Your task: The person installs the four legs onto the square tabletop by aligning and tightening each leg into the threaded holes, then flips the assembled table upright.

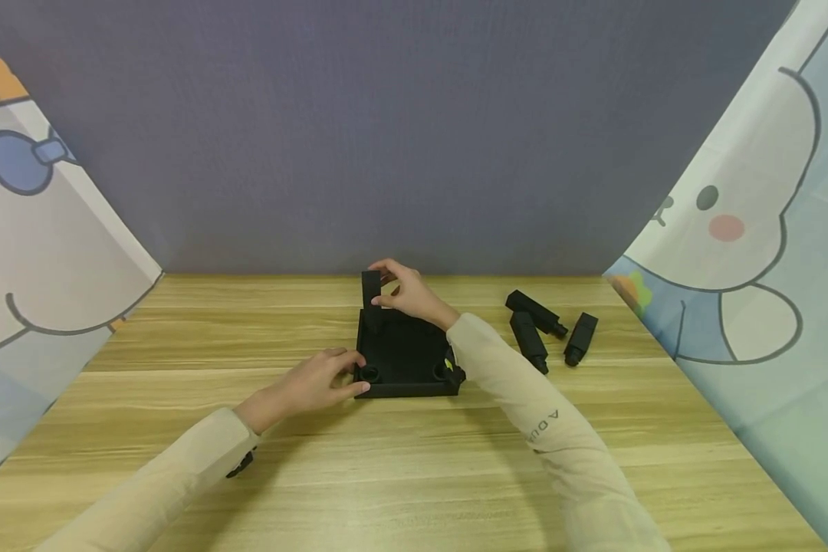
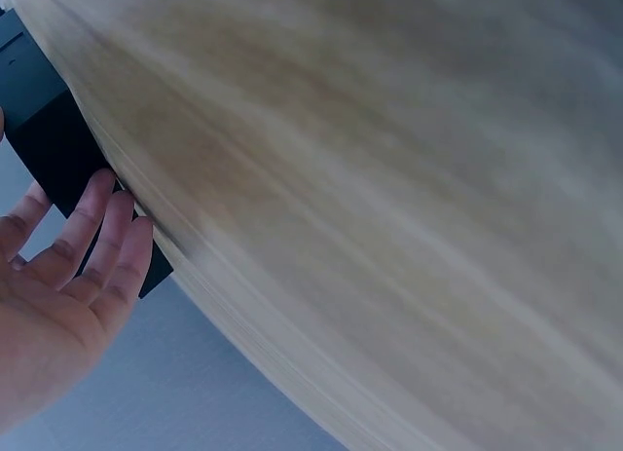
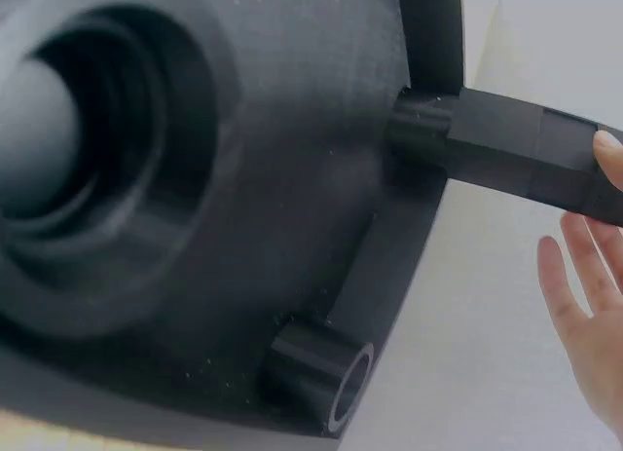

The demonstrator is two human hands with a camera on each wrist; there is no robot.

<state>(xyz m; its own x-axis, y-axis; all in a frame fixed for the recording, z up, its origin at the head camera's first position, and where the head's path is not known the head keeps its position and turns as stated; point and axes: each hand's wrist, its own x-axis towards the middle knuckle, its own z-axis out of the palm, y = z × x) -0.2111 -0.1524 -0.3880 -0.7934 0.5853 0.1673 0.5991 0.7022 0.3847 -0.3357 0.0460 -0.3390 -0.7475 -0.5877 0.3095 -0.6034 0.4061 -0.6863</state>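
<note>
A black square tray-like panel [image 1: 407, 389] lies on the table with its raised rim up and round sockets inside its corners. My right hand [image 1: 409, 293] pinches a black square-sided leg [image 1: 371, 290] between thumb and fingers. That leg stands upright at the panel's far left corner; in the right wrist view its lower end meets a socket, and how deep it sits is hidden. A second socket [image 3: 321, 373] shows an open round end. My left hand [image 1: 320, 379] holds the near left corner, thumb at the front edge, fingers along the side [image 2: 58, 149].
Right of the panel lie three loose black legs, one at the back [image 1: 533, 310], one in the middle [image 1: 528, 341] and one at the right [image 1: 582, 339]. A small dark object with a yellow-green mark [image 1: 453, 369] is beside the right sleeve. A grey partition [image 1: 386, 138] rises behind the table.
</note>
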